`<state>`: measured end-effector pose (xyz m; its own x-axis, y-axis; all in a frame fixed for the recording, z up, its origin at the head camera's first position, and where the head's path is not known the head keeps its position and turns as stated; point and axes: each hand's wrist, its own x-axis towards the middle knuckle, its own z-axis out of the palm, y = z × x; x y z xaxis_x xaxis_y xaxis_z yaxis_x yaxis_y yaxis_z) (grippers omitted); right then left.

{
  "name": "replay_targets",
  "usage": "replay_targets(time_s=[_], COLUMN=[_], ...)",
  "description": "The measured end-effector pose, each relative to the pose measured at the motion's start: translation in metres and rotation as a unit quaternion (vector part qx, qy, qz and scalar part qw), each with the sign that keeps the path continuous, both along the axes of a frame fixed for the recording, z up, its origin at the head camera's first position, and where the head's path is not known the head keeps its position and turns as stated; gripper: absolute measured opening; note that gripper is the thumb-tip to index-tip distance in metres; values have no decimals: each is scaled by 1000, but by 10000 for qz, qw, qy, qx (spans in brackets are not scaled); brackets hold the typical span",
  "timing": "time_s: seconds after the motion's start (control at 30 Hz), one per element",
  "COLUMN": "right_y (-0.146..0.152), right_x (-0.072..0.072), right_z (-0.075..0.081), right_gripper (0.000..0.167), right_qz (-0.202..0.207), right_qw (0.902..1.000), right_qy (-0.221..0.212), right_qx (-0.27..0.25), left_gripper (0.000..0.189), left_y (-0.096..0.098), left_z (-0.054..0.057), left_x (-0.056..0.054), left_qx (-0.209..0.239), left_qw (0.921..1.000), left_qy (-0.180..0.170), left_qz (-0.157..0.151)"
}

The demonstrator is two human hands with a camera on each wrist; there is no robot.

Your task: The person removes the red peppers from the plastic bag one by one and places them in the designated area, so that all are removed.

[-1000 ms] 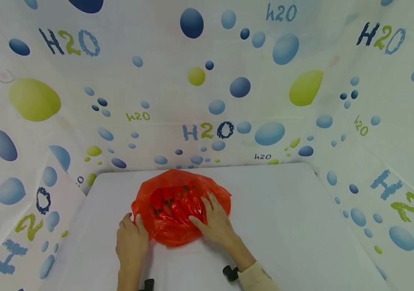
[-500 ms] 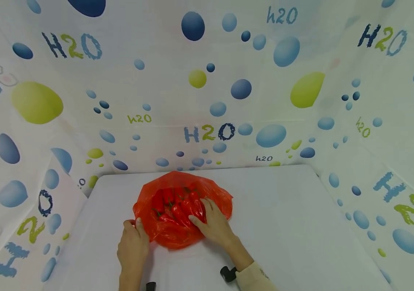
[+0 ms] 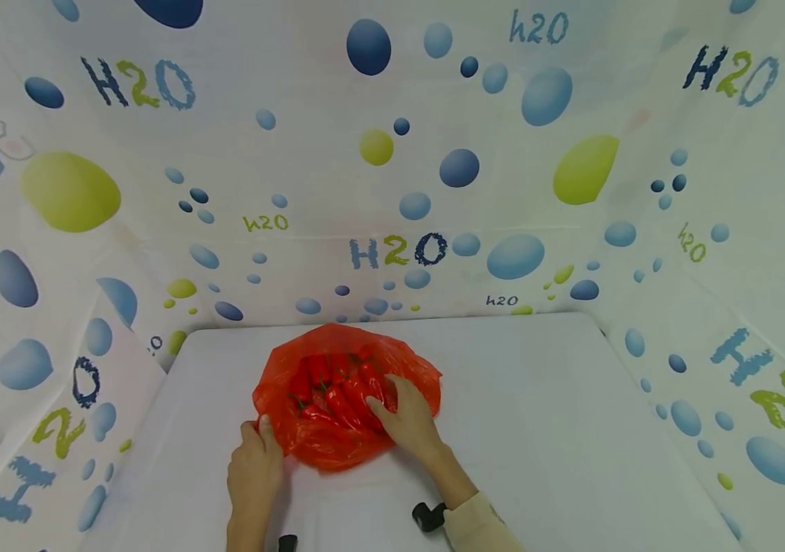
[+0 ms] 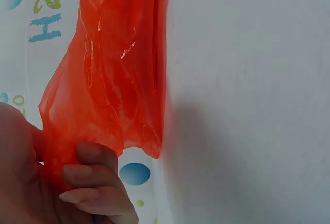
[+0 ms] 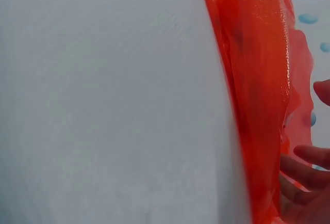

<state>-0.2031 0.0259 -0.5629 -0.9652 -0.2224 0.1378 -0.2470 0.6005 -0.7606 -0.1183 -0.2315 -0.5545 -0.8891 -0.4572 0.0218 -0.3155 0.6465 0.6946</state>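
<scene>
A crinkled, see-through red plastic bag (image 3: 323,454) lies with its mouth spread, full of glossy red chili peppers (image 3: 343,406) with green stems. At its left edge my left hand (image 3: 254,464) grips the bag; the left wrist view shows curled fingers (image 4: 93,195) around the gathered film. My right hand (image 3: 415,423) reaches over the bag's right side, thumb and fingers spread beside the rightmost peppers. In the right wrist view the fingers (image 5: 307,175) stand apart from the thumb, partly behind the bag wall (image 5: 258,79). Whether they touch a pepper is hidden.
The bag sits on a white table (image 3: 517,429), toward the back left. White curtain walls (image 3: 296,153) with blue and green dots and H2O lettering enclose the back and sides. A black wrist device (image 3: 428,517) is by the right sleeve (image 3: 481,525).
My right hand has shifted slightly right, and its thumb has lifted away from the peppers a little. My left fingers have closed more on the bag's edge. The bag has barely moved.
</scene>
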Motion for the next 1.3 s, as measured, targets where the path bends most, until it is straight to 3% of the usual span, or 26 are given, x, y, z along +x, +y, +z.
replay_targets(time_s=[0.5,0.83,1.3], right_y=[-1,-2,-2], right_x=[-8,-10,-12], right_z=[-13,-17,-23], right_gripper=[55,49,44], right_qz=[-16,-22,110], right_qw=[9997,9998,9991], right_qy=[237,-43,-188], right_qx=[-13,-188,-366], left_gripper=[54,55,53], left_y=[2,7,6], left_z=[-2,-4,-5], left_x=[0,-2,-1], left_qx=[-88,-133,-166], left_qw=[9999,9996,9996], left_qy=[136,15,-27], left_qz=[-36,-263,-234])
